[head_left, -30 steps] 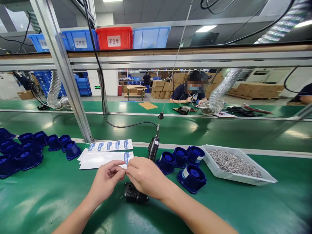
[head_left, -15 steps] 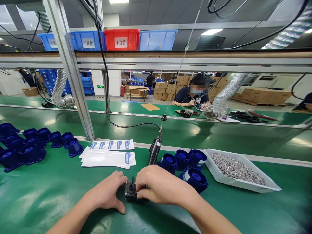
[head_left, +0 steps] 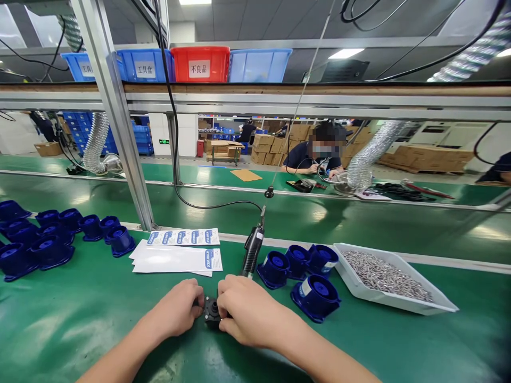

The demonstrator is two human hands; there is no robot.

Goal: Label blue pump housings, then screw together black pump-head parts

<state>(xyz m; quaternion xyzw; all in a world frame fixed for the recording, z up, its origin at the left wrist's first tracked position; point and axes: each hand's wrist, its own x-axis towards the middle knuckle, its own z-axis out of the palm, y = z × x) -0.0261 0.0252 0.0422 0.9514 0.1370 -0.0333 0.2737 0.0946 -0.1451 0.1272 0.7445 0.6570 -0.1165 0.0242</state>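
Note:
A small black part (head_left: 212,311) sits on the green mat in front of me. My left hand (head_left: 178,311) grips its left side with curled fingers. My right hand (head_left: 245,314) closes over its right side and top, hiding most of it. A black electric screwdriver (head_left: 253,250) hangs on a cable just behind my right hand. White label sheets (head_left: 175,259) with blue stickers lie behind my left hand.
Blue housings stand in a group at the right (head_left: 297,268) and a larger group at the left (head_left: 43,239). A white tray of metal screws (head_left: 389,279) is at the right. A slanted metal post (head_left: 115,117) rises at left. Another person works across the belt.
My hands came down from the label sheet onto the black part. Since half a second ago they have closed in tighter around it.

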